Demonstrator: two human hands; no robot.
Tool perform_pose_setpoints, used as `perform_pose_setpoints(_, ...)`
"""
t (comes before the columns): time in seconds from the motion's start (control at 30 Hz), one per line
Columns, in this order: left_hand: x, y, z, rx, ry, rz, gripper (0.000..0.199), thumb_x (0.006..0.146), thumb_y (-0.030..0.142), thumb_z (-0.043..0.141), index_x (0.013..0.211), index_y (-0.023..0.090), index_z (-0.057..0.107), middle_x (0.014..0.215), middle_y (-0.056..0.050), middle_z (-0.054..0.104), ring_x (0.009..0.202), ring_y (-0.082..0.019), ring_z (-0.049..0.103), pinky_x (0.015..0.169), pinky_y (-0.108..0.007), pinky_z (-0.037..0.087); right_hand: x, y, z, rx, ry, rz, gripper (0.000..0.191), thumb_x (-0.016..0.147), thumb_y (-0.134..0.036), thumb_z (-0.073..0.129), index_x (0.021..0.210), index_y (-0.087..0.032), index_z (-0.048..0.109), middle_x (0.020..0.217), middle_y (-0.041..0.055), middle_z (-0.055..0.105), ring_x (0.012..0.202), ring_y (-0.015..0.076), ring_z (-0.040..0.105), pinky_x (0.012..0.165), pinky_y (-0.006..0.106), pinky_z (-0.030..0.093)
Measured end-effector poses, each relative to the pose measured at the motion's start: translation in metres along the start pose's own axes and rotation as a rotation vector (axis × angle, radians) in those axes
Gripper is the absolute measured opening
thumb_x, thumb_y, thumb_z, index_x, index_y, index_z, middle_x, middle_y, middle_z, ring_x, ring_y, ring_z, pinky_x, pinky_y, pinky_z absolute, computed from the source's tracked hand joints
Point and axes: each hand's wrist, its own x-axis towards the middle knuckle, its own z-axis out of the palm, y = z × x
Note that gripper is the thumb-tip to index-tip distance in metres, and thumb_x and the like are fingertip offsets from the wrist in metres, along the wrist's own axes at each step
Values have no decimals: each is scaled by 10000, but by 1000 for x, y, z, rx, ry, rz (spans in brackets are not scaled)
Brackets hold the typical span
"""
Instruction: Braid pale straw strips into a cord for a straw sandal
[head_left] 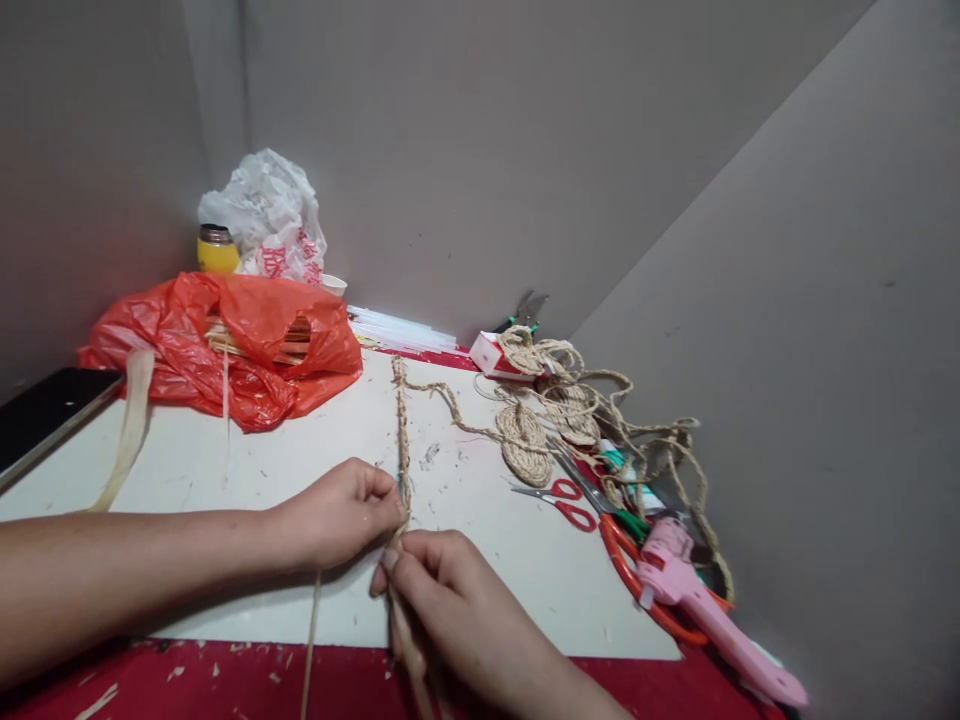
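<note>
A braided straw cord [403,430] runs down the middle of the white board, towards me. My left hand [346,515] pinches its lower part, fingers closed. Just below, my right hand [450,590] is closed on the loose straw strands [409,650] that leave the braid and hang over the front edge. One thin strand [311,640] drops below my left wrist. From the braid's far end a length of cord leads right to a coiled straw disc [523,443]. My fingertips partly hide where the strands cross.
Left stands a red plastic bag [300,370] of straw, near a phone [52,415]. Behind are a yellow jar [217,250] and white glue sticks [405,328]. At right lie small red scissors [566,502], large orange-handled scissors [622,560], a pink glue gun [697,610] and tangled cord.
</note>
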Motion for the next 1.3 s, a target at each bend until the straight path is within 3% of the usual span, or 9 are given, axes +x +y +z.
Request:
perform_pose_setpoints(0.17,-2,7,0,5,64,-35,125,683,249,565,622,152,513,450,50,481,424,-72,418,441,-195,265,-3,4,8,-266,164,-138,302,885,-330,380,662,-176,515,514,-8,506,482,111,458,465,215,319)
perform_pose_setpoints(0.27,-4,10,-2,19,63,-61,138,658,252,604,641,148,515,460,69,445,417,-50,330,428,-193,210,-12,-9,1,-456,139,-216,332,866,-332,440,573,-177,446,533,-22,442,515,98,384,494,228,285)
perform_pose_setpoints(0.37,-6,13,-3,-7,54,-58,160,671,276,608,649,149,514,463,79,424,412,-43,286,424,-197,188,-19,-21,-15,-372,114,-250,378,867,-404,456,565,-177,437,505,-38,382,495,91,338,475,228,268)
perform_pose_setpoints(0.5,-8,17,-4,-49,28,-73,180,700,305,610,665,159,512,424,99,373,377,-37,227,414,-200,167,-12,-23,-35,-154,396,-321,366,846,-473,502,646,-168,518,563,-17,486,543,107,442,522,223,341)
perform_pose_setpoints(0.6,-7,15,-4,-94,-25,-16,177,717,302,598,671,150,519,478,60,472,409,-48,317,443,-200,216,-1,-15,-34,109,193,-227,320,829,-490,538,824,-171,560,663,-1,558,569,112,514,532,219,397)
perform_pose_setpoints(0.73,-4,8,-5,-19,13,9,177,714,307,597,697,142,537,517,45,507,437,-58,339,452,-204,218,6,-6,-22,353,-63,-80,409,822,-547,525,679,-167,476,472,-80,395,341,31,248,358,174,205)
perform_pose_setpoints(0.83,-4,6,-7,72,-7,5,181,727,320,567,694,142,547,540,41,526,434,-59,308,438,-206,206,9,-4,-23,344,-55,-67,410,816,-518,559,653,-146,498,422,-104,301,348,23,159,352,185,94)
perform_pose_setpoints(1.07,-8,9,-8,414,80,154,154,744,261,488,691,145,574,611,40,509,603,-96,431,546,-191,320,13,-3,-32,388,-159,18,374,814,-477,554,623,-165,479,399,-99,323,316,31,161,313,180,107)
perform_pose_setpoints(1.3,-14,7,-2,406,38,81,185,750,212,418,710,143,584,587,15,539,566,-104,476,545,-201,371,13,-3,-15,376,84,-15,322,738,-421,589,578,-144,546,319,-105,302,279,20,147,309,181,74)
